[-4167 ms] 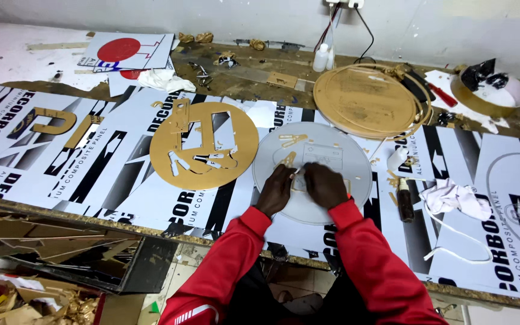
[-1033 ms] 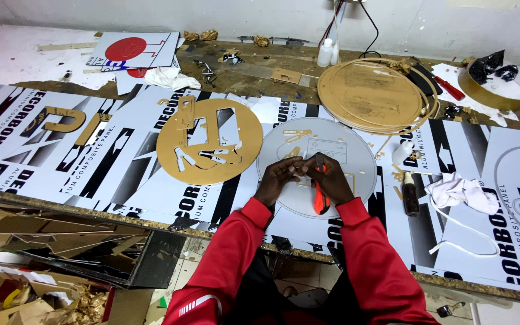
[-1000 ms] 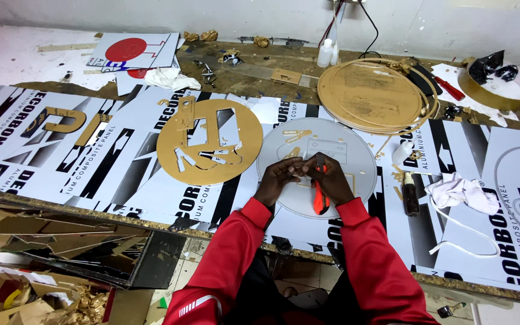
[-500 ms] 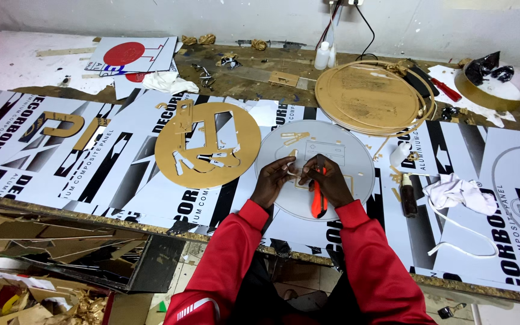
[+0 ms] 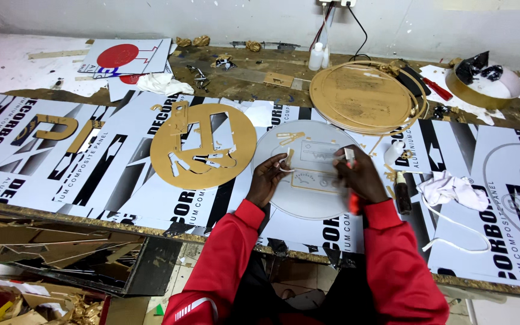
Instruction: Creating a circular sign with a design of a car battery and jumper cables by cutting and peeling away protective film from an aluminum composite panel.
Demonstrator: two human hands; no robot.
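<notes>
While both hands are working the white disc [image 5: 308,180] at the bench edge, left hand [image 5: 267,180] is pinching a gold strip [image 5: 288,157], right hand [image 5: 359,177] is gripping a red-handled tool [image 5: 354,203]; rectangular outline looks placed, loose gold pieces [image 5: 290,137] remaining.

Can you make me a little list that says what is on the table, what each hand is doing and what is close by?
Surface: workbench covered with black-and-white printed panels
Middle: round white disc with thin gold cut-out pieces on it
Left hand: on the disc, pinching a small pale strip
Right hand: on the disc, holding a small white piece; something orange shows beneath it
Left of disc: gold round sheet with cut-out holes
Behind: large gold round plate
Right: crumpled white cloth
</notes>
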